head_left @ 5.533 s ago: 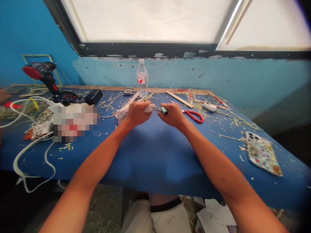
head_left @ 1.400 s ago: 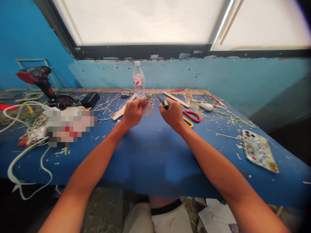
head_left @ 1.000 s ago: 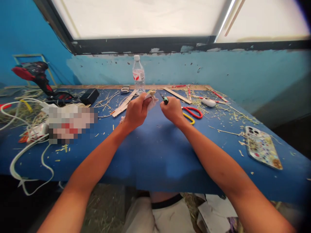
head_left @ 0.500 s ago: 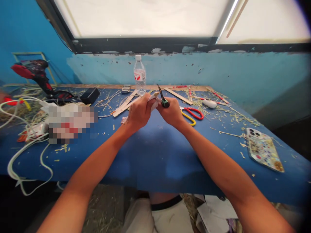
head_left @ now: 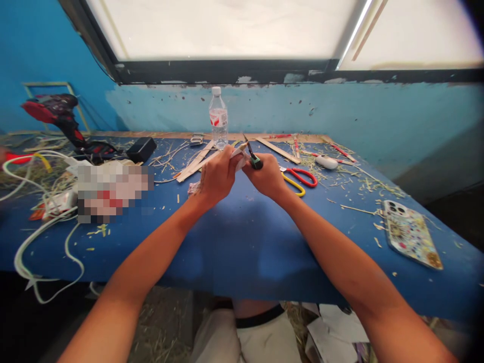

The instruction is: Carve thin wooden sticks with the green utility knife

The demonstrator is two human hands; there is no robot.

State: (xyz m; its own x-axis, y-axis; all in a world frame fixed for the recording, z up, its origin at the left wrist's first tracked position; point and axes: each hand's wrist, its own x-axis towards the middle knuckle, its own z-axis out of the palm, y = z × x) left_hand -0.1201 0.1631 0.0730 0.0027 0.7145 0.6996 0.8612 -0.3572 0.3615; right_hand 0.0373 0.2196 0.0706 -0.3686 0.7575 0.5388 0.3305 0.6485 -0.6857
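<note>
Poking up from the left hand, the pale wrapped piece sat over the blue tabletop, right beside the green-handled tool. Left fingers were closed around the wrapping, thumb on top; right hand was curled shut on the tool's handle, dark pointed end up and leaning toward the piece. Contact between tip and piece: couldn't tell. Main risk, judged: the point was very near the left thumb, so a slip or a hard push could have nicked it. Loose-looking wrapping was a second worry; it could have bunched or let the piece twist in the grip. Both hands seemed held up off the table, so nothing obvious steadied the work from below. Further out, the bottle stood upright just behind the hands; a sudden forward jerk could have tipped it. Scissors lay near the right wrist, easy to snag if that arm swept outward. The mouse sat beyond them, among scattered shavings. The phone, well apart at the right, looked low risk; same for the drill, far left.
</note>
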